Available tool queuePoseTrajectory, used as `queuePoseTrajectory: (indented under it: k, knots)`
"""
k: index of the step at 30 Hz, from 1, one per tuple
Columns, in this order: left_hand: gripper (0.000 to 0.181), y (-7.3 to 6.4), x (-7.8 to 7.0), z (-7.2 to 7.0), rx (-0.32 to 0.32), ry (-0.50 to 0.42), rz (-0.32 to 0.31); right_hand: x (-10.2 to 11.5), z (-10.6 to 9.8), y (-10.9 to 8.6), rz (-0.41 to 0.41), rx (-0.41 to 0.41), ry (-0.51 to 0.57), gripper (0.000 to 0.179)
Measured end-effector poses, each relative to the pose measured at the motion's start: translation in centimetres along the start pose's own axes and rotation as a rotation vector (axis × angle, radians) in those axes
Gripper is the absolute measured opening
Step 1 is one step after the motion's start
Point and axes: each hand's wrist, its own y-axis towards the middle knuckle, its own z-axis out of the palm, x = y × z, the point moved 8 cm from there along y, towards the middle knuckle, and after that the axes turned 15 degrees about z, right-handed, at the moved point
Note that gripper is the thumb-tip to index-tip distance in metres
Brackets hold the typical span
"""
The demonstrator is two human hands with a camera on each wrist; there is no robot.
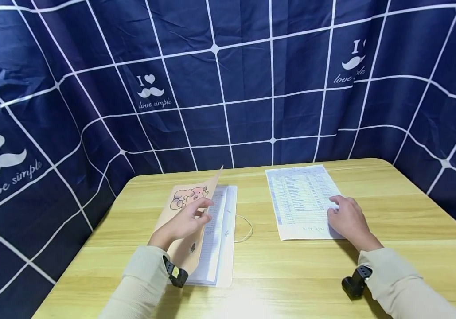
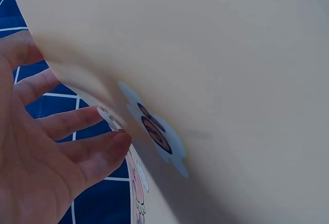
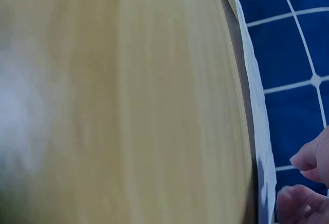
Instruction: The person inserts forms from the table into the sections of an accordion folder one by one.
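A peach-coloured folder [image 1: 168,210] with a cartoon pig on its cover lies on the left of the table, the cover half raised. Printed sheets [image 1: 216,239] show inside it. My left hand [image 1: 188,221] is at the cover's free edge, fingertips touching it; in the left wrist view the fingers [image 2: 77,124] are spread along that edge with a finger reaching behind it. On the right lies a printed table sheet [image 1: 299,199] with handwriting near its bottom. My right hand [image 1: 347,219] hovers at its right edge, thumb and forefinger apart; whether they touch the paper is hard to tell.
A thin pale elastic loop [image 1: 247,228] sticks out from the folder's right side onto the wooden table [image 1: 291,274]. Dark blue gridded curtains [image 1: 247,97] hang close behind and on both sides of the table.
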Motion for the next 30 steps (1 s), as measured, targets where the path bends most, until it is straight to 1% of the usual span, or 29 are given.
queuePoseTrajectory:
  k: [2,5,9,12,15,18,24,30]
  knots:
    - [0.038,0.0,0.1,0.1,0.0,0.001,-0.007,-0.7,-0.1,0.2,0.019,-0.003,-0.021,0.044]
    - [0.037,-0.1,0.2,0.1,-0.002,0.001,0.0,-1.7,-0.3,0.6,0.05,-0.002,-0.039,0.046]
    - [0.037,-0.1,0.3,0.2,0.0,-0.001,0.009,-2.8,-0.2,0.9,0.1,0.016,-0.041,0.049]
    - [0.036,-0.1,0.3,0.2,0.001,-0.002,0.004,-3.2,-0.2,1.1,0.138,0.025,-0.035,0.052]
    - [0.037,-0.1,0.3,0.2,-0.005,0.005,-0.008,-3.3,-0.2,1.2,0.155,0.023,-0.035,0.053]
    - [0.037,-0.1,0.4,0.2,-0.004,0.014,-0.017,-3.3,-0.2,1.2,0.156,0.02,-0.045,0.053]
    - [0.039,0.0,0.4,0.1,-0.006,0.012,-0.003,-3.1,-0.4,1.2,0.128,0.023,-0.058,0.052]
    - [0.039,0.0,0.4,0.1,-0.005,0.013,-0.001,-3.0,-0.4,1.5,0.123,0.068,-0.056,0.051]
